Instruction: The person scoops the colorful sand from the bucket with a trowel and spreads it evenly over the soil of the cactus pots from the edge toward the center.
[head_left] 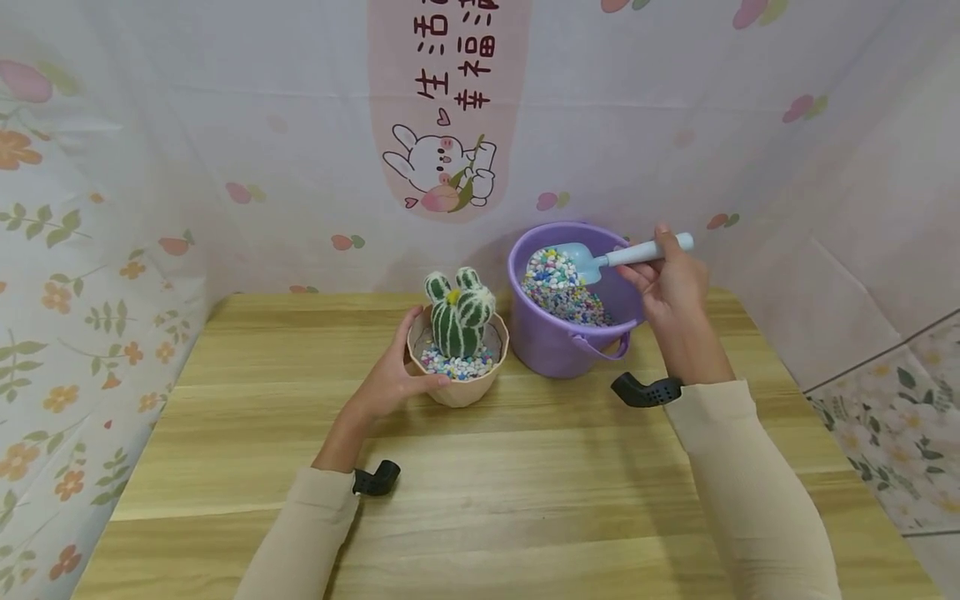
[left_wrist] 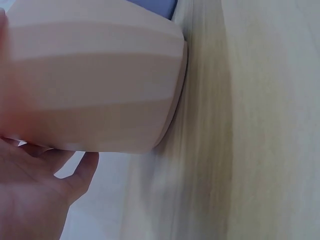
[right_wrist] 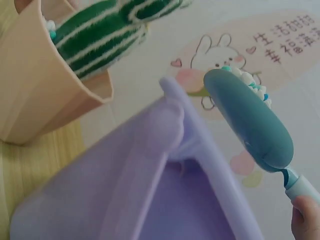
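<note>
My left hand [head_left: 397,375] grips the side of a beige faceted flower pot [head_left: 459,393], thumb along the front rim and fingers round the far left side. A knitted green cactus [head_left: 457,325] with white stripes stands in the pot, colourful pebbles [head_left: 461,365] around its front. With my right hand [head_left: 671,279] I hold the pale handle of a light blue scoop [head_left: 588,265], heaped with white, green and blue pebbles. In the right wrist view the scoop's underside [right_wrist: 250,122] shows above the rim of a purple bucket [head_left: 551,342], which holds more mixed pebbles [head_left: 573,304].
The bucket stands right beside the pot on a wooden table [head_left: 480,500]; its purple handle [head_left: 611,346] hangs down at the front. A printed cloth [head_left: 300,167] with a rabbit picture hangs close behind them. Black wrist mounts [head_left: 645,390] sit at both sleeves.
</note>
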